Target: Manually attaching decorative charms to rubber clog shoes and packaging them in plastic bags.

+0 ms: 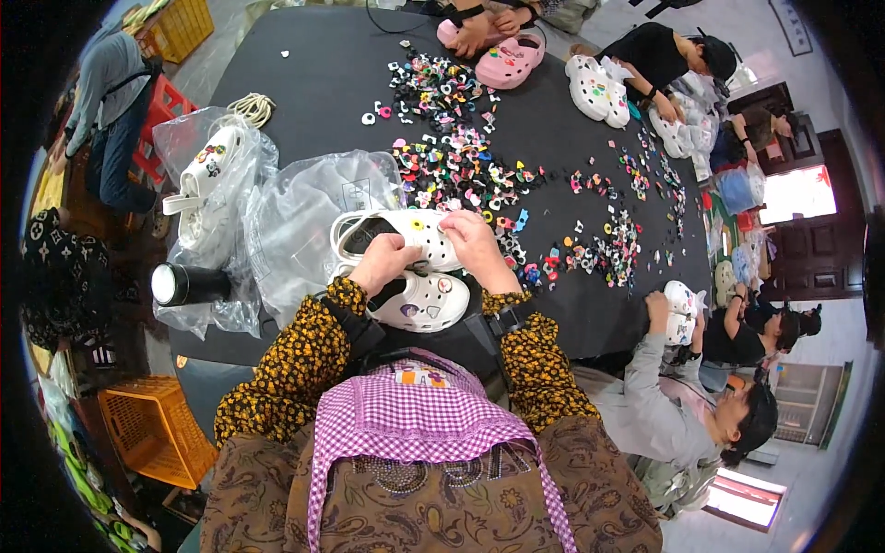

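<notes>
while the left hand (383, 263) clamps thumb and fingers on the near edge of a white clog (426, 240), the right hand (477, 249) closes over its toe; whether those fingertips also pinch a charm cannot be told. the clog lies between both hands, a yellow charm (419, 225) on its upper. just nearer the wearer than the hands sits a second white clog (424, 315), decorated with charms. left of the left hand, a clear plastic bag (309, 207) and a black cylindrical container (198, 285) lie on the black bench (313, 83). beyond both hands spreads a multicoloured heap of shoe charms (452, 170).
</notes>
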Demonstrator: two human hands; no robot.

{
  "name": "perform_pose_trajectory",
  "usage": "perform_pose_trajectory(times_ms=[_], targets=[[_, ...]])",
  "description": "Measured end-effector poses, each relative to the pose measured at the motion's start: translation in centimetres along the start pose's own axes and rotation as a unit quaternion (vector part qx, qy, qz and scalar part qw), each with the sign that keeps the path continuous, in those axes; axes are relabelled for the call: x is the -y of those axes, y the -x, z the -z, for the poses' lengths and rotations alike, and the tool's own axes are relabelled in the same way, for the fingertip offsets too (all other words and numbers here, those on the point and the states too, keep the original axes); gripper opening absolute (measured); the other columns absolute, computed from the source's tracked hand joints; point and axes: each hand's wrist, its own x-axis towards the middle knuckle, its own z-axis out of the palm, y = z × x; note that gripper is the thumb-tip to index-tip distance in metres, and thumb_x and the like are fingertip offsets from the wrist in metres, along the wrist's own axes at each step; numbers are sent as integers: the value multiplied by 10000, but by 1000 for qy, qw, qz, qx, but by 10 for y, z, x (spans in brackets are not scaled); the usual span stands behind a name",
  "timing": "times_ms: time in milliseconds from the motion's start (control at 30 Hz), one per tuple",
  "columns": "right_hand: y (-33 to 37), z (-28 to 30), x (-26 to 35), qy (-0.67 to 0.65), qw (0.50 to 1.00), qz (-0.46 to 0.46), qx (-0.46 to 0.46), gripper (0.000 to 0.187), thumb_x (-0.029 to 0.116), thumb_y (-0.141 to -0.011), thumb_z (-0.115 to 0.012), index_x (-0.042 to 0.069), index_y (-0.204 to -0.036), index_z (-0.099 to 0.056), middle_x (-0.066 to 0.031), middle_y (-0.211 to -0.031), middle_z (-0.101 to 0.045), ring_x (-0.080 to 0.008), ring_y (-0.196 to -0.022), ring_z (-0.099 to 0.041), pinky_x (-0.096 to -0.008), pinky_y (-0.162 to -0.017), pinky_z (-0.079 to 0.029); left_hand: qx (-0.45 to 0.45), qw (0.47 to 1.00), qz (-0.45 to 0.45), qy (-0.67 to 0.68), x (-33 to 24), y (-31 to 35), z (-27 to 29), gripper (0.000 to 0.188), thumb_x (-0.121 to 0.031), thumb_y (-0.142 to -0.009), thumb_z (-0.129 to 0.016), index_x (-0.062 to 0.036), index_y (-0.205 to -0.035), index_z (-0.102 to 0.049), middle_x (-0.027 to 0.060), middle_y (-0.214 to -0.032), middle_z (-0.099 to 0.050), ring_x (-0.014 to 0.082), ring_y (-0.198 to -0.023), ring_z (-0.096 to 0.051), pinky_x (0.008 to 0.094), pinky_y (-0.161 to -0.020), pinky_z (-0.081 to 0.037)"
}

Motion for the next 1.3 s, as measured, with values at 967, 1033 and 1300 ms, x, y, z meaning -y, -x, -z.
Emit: perform_pose_trajectory(times_ms=[967,1033,1300], targets=[[19,-11,0,114,992,35,-47,111,36,-774,-544,25,-843,-630,-101,-845,-582,-294,-848,-532,-402,-742,-412,15,999,13,-36,-8,3,0,246,-172,-819,-610,69,-856,-646,35,-739,-625,92,-644,-561,255,-588,-465],[23,-8,9,146,988,46,-17,165,21,-753,-539,41,-887,-634,-74,-903,-582,-270,-883,-533,-396,-752,-403,16,999,14,-33,-7,6,0,247,-170,-818,-611,72,-854,-646,37,-740,-627,94,-645,-562,258,-593,-464],[28,5,30,232,967,14,108,353,-13,-717,-531,73,-1048,-614,-47,-1038,-547,-249,-996,-500,-378,-833,-369,-18,999,2,-44,-2,8,-3,274,-224,-763,-636,44,-814,-658,73,-672,-632,129,-608,-583,306,-583,-466]])
